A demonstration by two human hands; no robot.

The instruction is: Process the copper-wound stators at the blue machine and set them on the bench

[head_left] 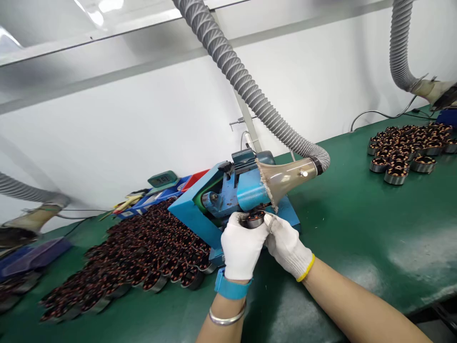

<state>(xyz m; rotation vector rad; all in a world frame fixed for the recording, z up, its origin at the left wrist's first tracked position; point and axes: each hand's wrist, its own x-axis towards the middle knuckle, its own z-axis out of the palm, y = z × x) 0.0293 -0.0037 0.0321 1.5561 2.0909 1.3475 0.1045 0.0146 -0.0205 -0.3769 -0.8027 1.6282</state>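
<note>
Head view: left hand (243,245) and right hand (285,240), both gloved, gripped one copper-wound stator (255,219) between them, right at the blue belt grinder (246,190). Stator pile (146,252) lay left of left hand; smaller stator group (407,147) sat beyond right hand, to its right.
</note>
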